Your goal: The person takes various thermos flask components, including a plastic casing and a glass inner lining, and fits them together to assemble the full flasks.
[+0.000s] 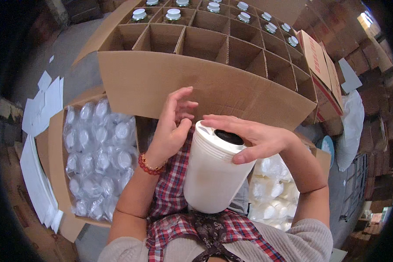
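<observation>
Left hand: the left hand (172,118) is open wide, fingers loosely curved and thumb apart from them, just beside the upper rim of the jar; a bracelet (151,165) of red beads circles the wrist.
Right hand: the right hand (264,134) lies over the jar's top, fingers stretched across it and thumb against the near edge – whether it grips or only rests there I cannot tell.
White jar: the white jar (214,179) is in front of the person's body, tilted, its bottom end toward the checked apron (170,192); what bears its weight is hidden.
Jar top: a dark disc (229,137) shows in the white top, partly covered by the right hand.
Divided carton: beyond the hands stands a large open carton (196,85) split into cells by cardboard strips, with white-capped bottles (173,15) upright in the far rows.
Left box: an open box (57,148) holds rows of clear-wrapped pieces (101,153).
Right box: another box (322,165), partly behind the right arm, holds pale wrapped pieces (270,192).
Edges: white sheets (35,170) at far left; at right, a red-marked carton (321,65) and a whitish plastic bag (351,131).
</observation>
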`<action>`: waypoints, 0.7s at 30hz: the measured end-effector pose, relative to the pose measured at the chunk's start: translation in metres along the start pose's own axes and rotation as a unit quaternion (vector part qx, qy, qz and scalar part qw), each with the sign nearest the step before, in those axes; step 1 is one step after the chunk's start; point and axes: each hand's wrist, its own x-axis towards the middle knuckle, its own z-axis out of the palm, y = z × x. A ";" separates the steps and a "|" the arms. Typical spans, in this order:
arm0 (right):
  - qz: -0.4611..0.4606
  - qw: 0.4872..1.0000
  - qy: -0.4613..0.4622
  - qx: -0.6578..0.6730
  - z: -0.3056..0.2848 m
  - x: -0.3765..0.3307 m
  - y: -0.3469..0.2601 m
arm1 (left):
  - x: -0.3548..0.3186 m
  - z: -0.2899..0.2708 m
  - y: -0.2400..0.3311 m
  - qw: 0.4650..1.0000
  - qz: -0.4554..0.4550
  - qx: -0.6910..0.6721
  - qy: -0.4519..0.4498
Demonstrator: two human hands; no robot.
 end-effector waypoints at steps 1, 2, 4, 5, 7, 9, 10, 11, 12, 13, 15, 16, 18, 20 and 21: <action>0.006 0.998 -0.019 -0.063 0.000 0.002 -0.002 | -0.007 -0.001 -0.004 1.000 -0.019 -0.011 0.010; -0.014 0.996 -0.005 -0.086 0.000 0.003 -0.002 | -0.012 0.003 -0.003 1.000 -0.020 -0.003 -0.002; -0.026 0.997 -0.005 -0.067 0.007 0.007 0.003 | -0.021 0.003 -0.018 0.998 -0.032 -0.053 -0.009; -0.032 0.998 -0.007 -0.058 0.011 0.008 0.005 | -0.025 0.004 -0.019 0.996 -0.037 -0.079 -0.013; -0.032 0.995 -0.012 -0.090 0.017 0.006 0.006 | -0.033 0.008 -0.019 0.997 -0.039 -0.071 -0.014; -0.038 0.992 -0.015 -0.116 0.025 0.002 0.001 | -0.042 0.011 -0.020 0.996 -0.046 -0.072 -0.028; -0.043 0.991 -0.014 -0.126 0.028 -0.002 -0.004 | -0.048 0.013 -0.023 0.995 -0.057 -0.074 -0.033; -0.047 0.989 -0.014 -0.137 0.031 -0.005 -0.010 | -0.053 0.017 -0.027 0.991 -0.062 -0.112 -0.037; -0.025 0.986 -0.008 -0.165 0.036 -0.009 -0.018 | -0.057 0.021 -0.031 0.986 -0.067 -0.150 -0.041; -0.023 0.985 0.000 -0.174 0.039 -0.013 -0.025 | -0.061 0.024 -0.035 0.979 -0.072 -0.188 -0.047; -0.018 0.982 0.017 -0.190 0.047 -0.024 -0.034 | -0.069 0.027 -0.043 0.959 -0.178 -0.190 -0.115; -0.027 0.980 0.033 -0.193 0.051 -0.029 -0.040 | -0.075 0.029 -0.049 0.946 -0.205 -0.198 -0.156; -0.001 0.979 0.073 -0.189 0.062 -0.042 -0.049 | -0.088 0.034 -0.061 0.933 -0.216 -0.190 -0.215; 0.033 0.974 0.112 -0.197 0.073 -0.055 -0.053 | -0.092 0.044 -0.073 0.907 -0.238 -0.265 -0.227; 0.044 0.973 0.122 -0.193 0.077 -0.058 -0.054 | -0.095 0.049 -0.076 0.890 -0.250 -0.301 -0.232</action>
